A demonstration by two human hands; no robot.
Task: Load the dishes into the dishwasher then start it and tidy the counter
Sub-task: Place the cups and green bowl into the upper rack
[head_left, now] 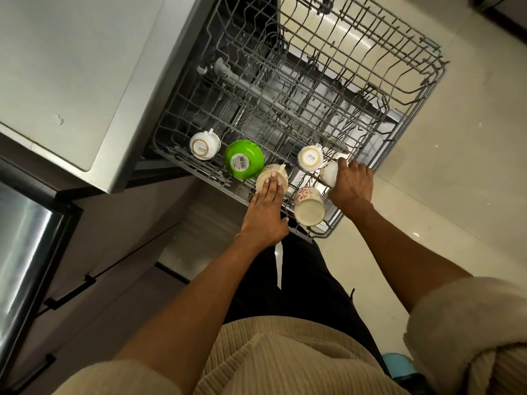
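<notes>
From the head view, the pulled-out upper rack of the dishwasher carries only a front row of small pieces, all upside down: a white cup at the near-left corner, a green bowl just beside it, a second white cup further right, and a floral mug lying tilted at the front edge. The left hand rests with straight fingers pressed flat on the base of a cream mug that sits between the green bowl and the floral mug — it looks like it is being steadied or seated onto the tines. The right hand has its fingers curled over a white mug at the right of the row, just beside the second white cup, gripping it as it goes into place. So the loading step seems underway but early: most of the rack, its whole back and right half, shows bare wire, and through it the lower part of the machine appears to hold nothing I can make out. The counter to the left shows a bare pale surface in the part that is visible; whether more dishes wait elsewhere cannot be told. By my reading, what remains is settling these two mugs, adding any further dishes, pushing the rack in, closing the door, starting the cycle and tidying the counter — none of that looks begun.
</notes>
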